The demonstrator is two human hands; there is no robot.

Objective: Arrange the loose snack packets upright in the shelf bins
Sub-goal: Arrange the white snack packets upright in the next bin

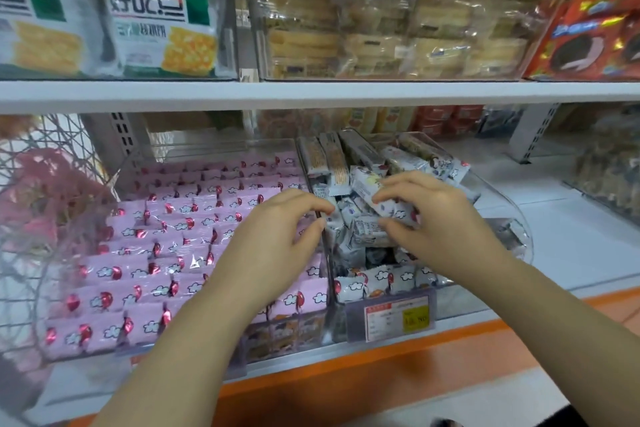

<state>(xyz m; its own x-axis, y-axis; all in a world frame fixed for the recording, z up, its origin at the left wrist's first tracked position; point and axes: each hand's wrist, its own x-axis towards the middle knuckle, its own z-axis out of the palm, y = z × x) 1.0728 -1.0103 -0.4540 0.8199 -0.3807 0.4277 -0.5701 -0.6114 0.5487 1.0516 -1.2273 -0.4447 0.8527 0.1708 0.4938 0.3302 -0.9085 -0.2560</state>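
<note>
Packet rows (180,239) in left bin (221,149), jumbled packets (367,229) in right bin (502,218)

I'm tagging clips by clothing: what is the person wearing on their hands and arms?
Nothing that shows: the left hand and right hand have no gloves, rings or watch, and no sleeve covers either arm as far as the frame's edge.

Right hand (433,218) hides several white packets (367,230).
</note>
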